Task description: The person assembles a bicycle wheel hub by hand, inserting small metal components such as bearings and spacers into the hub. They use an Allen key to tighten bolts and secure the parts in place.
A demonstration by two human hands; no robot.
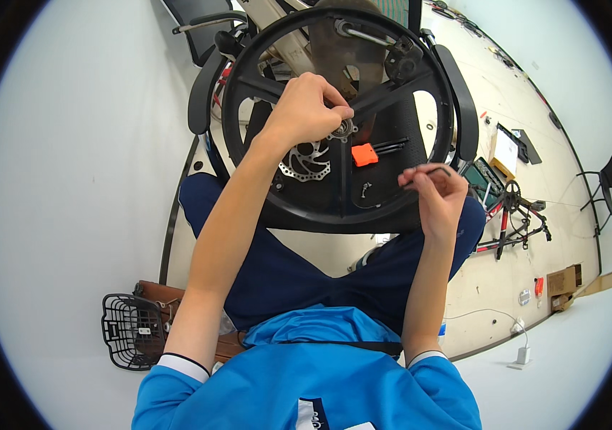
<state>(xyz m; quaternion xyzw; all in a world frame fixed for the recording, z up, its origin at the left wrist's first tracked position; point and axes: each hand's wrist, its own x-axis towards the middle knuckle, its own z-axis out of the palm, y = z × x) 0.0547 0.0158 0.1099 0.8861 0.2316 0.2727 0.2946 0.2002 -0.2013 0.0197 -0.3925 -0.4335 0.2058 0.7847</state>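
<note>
A black wheel with broad spokes (343, 175) lies across the seat of a chair in front of me. Over its metal hub (346, 130), my left hand (306, 107) has thumb and fingers pinched together; anything between them is hidden. My right hand (436, 193) is closed on a dark, bent hex key (440, 171) near the wheel's right rim. Left of the lower spoke, a silver brake disc (306, 165) shows through the wheel. An orange hex key holder (364, 155) with black keys sits right of that spoke, with small metal bolts (365, 190) below it.
Black armrests (461, 100) flank the wheel. Part of a bicycle frame (277, 32) stands beyond. At right on the floor are a green tool case (485, 178), a red and black bike frame (510, 222) and a cardboard box (562, 281). A black basket (130, 333) sits lower left.
</note>
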